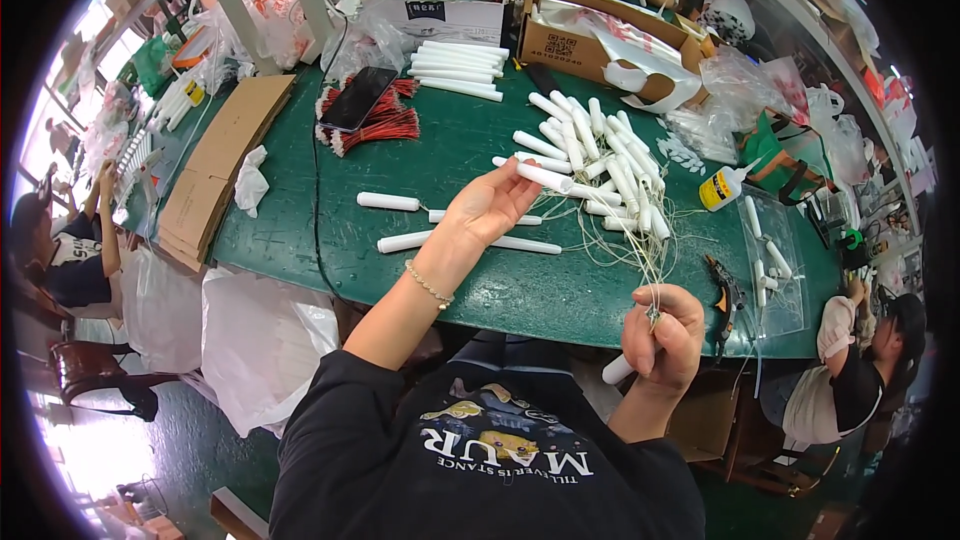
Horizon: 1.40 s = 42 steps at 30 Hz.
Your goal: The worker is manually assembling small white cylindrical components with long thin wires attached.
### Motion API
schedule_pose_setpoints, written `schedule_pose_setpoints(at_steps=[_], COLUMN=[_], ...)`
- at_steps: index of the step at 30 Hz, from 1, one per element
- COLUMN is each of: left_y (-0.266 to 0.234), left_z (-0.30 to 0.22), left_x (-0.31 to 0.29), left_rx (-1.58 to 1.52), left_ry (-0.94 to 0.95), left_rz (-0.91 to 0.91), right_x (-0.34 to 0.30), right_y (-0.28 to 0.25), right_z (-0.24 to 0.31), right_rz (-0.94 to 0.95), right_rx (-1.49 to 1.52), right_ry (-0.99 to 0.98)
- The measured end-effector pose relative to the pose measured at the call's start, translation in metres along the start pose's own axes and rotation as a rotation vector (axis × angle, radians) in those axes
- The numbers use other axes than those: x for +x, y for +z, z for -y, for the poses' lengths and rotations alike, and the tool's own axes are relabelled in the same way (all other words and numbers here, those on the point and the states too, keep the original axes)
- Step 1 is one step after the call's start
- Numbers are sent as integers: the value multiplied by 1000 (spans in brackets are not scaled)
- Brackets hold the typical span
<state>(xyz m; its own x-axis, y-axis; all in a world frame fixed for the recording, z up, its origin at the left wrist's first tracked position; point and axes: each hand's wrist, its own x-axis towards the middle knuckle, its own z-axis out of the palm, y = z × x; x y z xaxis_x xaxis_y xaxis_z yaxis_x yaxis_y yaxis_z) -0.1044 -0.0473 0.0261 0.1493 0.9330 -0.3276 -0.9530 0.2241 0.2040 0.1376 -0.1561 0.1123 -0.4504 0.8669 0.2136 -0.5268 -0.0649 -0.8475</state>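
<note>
Over the surface [540, 292], your closed right hand [664, 336] gripped wires [650, 268] by the near edge, your half-curled left hand [487, 212] a white tube [543, 176]; tangling risked snags.

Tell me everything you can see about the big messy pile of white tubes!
The pile of white tubes looks smooth, round and plastic. They're heaped in a jumble on the green table, lying crisscross, some on top of others. Thin, pale wires trail from the heap to the right hand. The left hand is at the heap's left side. Overlaps hide some tubes.
</note>
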Motion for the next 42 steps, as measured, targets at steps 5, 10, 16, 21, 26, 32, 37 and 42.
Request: schedule_pose_setpoints(at_steps=[5,10,16,21,26,32,37,42], left_y=[-2,-3,6,16,34,41,46,61], left_z=[-3,-10,-20,-12,12,37,33,34], left_x=[1,-2,-12,-18,-24,-23,-14,-14], left_rx=[-7,-5,101,275,292,81,-7,-20], left_ry=[0,42,221,416,495,503,557,569], left_rz=[-24,1,15,79,95,127,188,177], right_x=[3,6,15,26,38,41,39,42], right_y=[-4,-15,-28,-26,-24,-20,-24,-22], right_z=[-3,-10,-17,-28,-43,-53,-63,-69], right_rz=[-22,-33,-169,-277,-243,-237,-202,-177], right_rx=[-48,-43,-218,-394,-325,-208,-116,-38], right_ry=[38,48,183,230,244,277,327,365])
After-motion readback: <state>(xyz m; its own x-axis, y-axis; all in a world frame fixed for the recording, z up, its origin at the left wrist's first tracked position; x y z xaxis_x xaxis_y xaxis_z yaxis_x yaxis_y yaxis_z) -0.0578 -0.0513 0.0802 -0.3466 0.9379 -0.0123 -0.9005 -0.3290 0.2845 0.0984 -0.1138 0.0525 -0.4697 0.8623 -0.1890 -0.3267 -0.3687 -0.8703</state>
